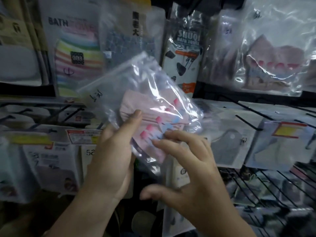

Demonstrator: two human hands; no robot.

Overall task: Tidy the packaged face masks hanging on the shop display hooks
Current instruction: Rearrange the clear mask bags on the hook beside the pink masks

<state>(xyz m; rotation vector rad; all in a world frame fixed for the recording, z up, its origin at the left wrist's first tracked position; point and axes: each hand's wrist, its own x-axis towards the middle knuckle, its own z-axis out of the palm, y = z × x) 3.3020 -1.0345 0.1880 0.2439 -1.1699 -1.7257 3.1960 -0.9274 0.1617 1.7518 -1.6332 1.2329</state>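
A clear zip bag of pink face masks (pixel 147 100) with pink and blue marks is tilted in front of the display, its zip edge up and to the left. My left hand (pixel 112 156) grips its lower left part, thumb on the front. My right hand (pixel 189 168) has spread fingers, and the fingertips touch the bag's lower right edge. A similar clear bag of pink masks (pixel 271 55) hangs at the upper right. Packaged grey masks (pixel 229 142) hang on black hooks (pixel 248 122) at the right.
Bath towel packs (pixel 75 53) and a black-and-white pack (pixel 186 53) hang in the upper row. More packs with price tags (pixel 82 136) hang at the lower left. A black wire rack (pixel 266 182) with goods sits at the lower right.
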